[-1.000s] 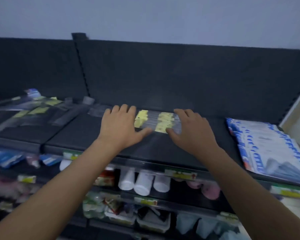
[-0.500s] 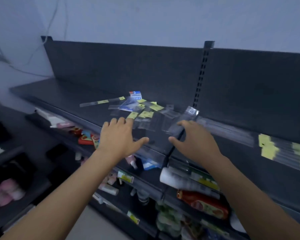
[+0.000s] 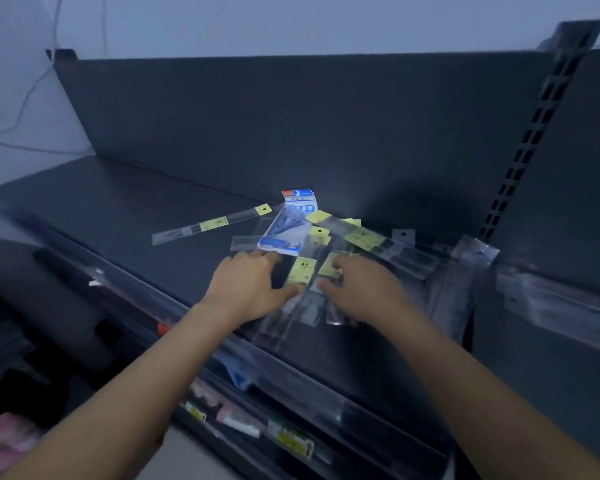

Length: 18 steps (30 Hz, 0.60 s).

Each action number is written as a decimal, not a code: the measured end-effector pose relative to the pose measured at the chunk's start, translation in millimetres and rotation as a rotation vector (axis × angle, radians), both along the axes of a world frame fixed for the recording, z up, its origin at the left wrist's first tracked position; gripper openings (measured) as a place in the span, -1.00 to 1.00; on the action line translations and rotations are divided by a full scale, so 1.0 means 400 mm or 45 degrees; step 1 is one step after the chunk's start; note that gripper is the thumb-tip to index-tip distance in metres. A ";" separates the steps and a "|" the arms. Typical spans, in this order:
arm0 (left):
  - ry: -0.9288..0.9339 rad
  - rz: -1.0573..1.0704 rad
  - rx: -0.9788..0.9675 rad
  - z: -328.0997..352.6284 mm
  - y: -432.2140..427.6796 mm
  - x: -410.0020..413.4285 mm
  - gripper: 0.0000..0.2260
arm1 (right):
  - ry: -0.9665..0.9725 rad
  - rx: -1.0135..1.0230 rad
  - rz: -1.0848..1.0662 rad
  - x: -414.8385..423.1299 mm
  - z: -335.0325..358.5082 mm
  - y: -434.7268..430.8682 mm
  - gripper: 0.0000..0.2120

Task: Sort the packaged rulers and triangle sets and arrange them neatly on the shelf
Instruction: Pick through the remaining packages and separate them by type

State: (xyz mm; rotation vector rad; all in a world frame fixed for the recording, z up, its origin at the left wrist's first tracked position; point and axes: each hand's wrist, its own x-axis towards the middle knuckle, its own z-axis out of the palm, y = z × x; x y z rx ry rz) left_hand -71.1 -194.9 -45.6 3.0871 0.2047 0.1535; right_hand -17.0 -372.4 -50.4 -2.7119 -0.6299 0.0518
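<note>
— Hands: what are they doing?
— Left hand [image 3: 248, 285] and right hand [image 3: 359, 289] are lying palm-down, fingers spread, holding nothing, at the centre of the frame on a loose pile of clear ruler packs [image 3: 300, 271].
— And the triangle set [image 3: 286, 226]?
— It is resting just above them on the shelf [image 3: 111, 216], while one ruler [image 3: 212, 223] is lying apart at left.
</note>
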 end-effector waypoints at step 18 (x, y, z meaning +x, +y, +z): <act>0.605 -0.817 -0.332 0.021 0.090 0.352 -0.20 | 0.517 0.056 -0.564 0.125 0.048 0.049 -0.30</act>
